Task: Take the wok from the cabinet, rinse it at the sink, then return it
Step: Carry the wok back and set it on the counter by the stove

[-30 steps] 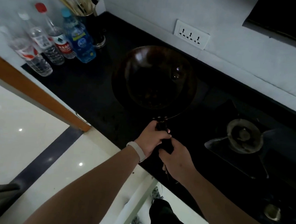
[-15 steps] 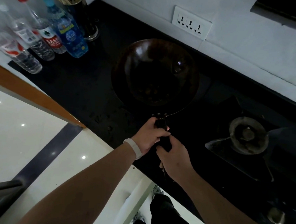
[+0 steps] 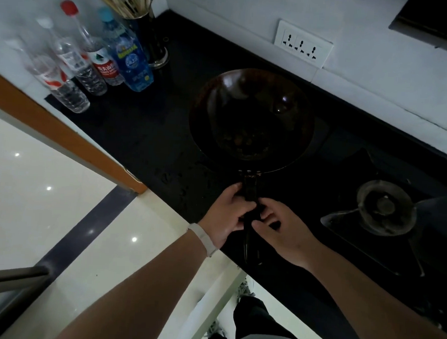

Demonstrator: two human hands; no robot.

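While both forearms reach in from the near edge of the worktop (image 3: 130,127), left hand (image 3: 227,214) wrapped round the wok's handle (image 3: 249,194) just behind the rivets, white band at the wrist. Right hand (image 3: 281,230) on the same handle slightly nearer the body, fingers loose and part-spread, touching rather than clamped; firmness of that hold not clear. Handle end jutting past the worktop's front edge.

Wok (image 3: 251,118) out of the cabinet, so first step judged done. Bowl over the dark worktop near its middle, between the front edge and the back wall; resting or just lifted cannot be told from this view. Inside dark, with small brownish patches near the bottom and a pale glint on the far right wall; wet or dry not certain. Scattered droplets on the worktop just left of the handle, hinting at water, no more.

No sink, tap or cabinet in view. Rinse therefore neither confirmed nor ruled out. Return to the cabinet clearly not yet done.

To the right, gas burner (image 3: 385,205) set into a hob, well apart from the wok. Toward the far left corner, a row of four plastic bottles (image 3: 92,64) with a utensil holder (image 3: 151,41) full of chopsticks beside them. Wall socket (image 3: 302,44) on the back wall beyond the wok.
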